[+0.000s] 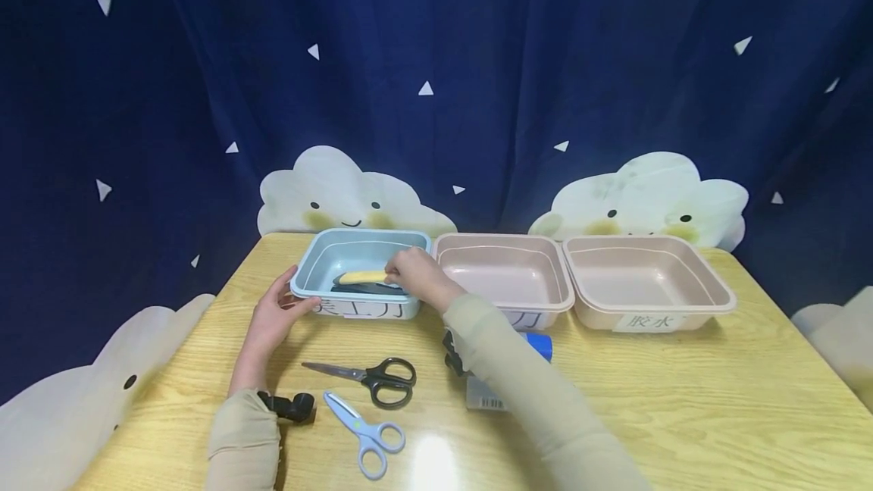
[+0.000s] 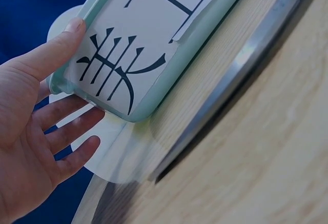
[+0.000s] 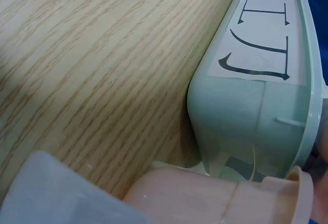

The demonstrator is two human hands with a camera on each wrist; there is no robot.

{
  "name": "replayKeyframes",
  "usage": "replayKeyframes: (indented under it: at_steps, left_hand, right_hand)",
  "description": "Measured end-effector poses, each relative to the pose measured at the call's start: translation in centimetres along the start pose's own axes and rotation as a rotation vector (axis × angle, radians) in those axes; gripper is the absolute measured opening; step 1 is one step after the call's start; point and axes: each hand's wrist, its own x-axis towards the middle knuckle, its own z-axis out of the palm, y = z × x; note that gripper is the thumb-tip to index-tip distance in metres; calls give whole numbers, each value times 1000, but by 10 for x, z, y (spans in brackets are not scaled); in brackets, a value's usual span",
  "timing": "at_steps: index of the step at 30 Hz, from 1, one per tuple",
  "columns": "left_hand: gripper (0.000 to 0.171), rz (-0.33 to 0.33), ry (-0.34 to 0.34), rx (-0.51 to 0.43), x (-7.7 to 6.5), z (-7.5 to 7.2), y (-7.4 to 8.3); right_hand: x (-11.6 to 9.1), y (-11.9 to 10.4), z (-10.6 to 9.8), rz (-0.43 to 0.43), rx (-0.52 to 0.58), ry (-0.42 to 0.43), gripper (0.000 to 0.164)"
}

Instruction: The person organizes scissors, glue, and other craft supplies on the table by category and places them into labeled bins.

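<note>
A light blue plastic bin [image 1: 310, 260] with a white character label on its front stands at the left of the row. My left hand [image 1: 273, 317] grips its front left corner, and in the left wrist view the thumb lies on the rim with three fingers spread below. Over the bin's right side, my right hand [image 1: 417, 273] pinches the right end of a yellow utility knife [image 1: 361, 277]. Beneath that knife lies a dark item [image 1: 368, 289] on the bin's floor, partly covered. The right fingertips are mostly hidden in the wrist view.
Two pinkish bins [image 1: 505, 236] [image 1: 648, 239] continue the row rightward. Black-handled scissors [image 1: 385, 383] and light blue scissors [image 1: 364, 430] lie in front. A blue-capped item [image 1: 539, 345] and a barcoded item [image 1: 483, 394] sit partly under the right forearm.
</note>
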Motion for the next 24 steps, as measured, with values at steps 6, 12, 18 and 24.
replayKeyframes:
  at_steps: [6, 12, 18, 24]
  left_hand:
    - [88, 4, 2, 8, -1, -1, 1]
    - [88, -4, -2, -2, -1, 1, 1]
    - [89, 0, 2, 4, -1, 1, 1]
    - [87, 7, 9, 9, -1, 2, 1]
  right_hand:
    - [2, 0, 0, 50, -7, -41, 14]
    - [1, -1, -1, 60, -24, -75, 15]
    - [-3, -1, 0, 65, 7, -57, 23]
    - [-10, -4, -2, 35, 84, -7, 18]
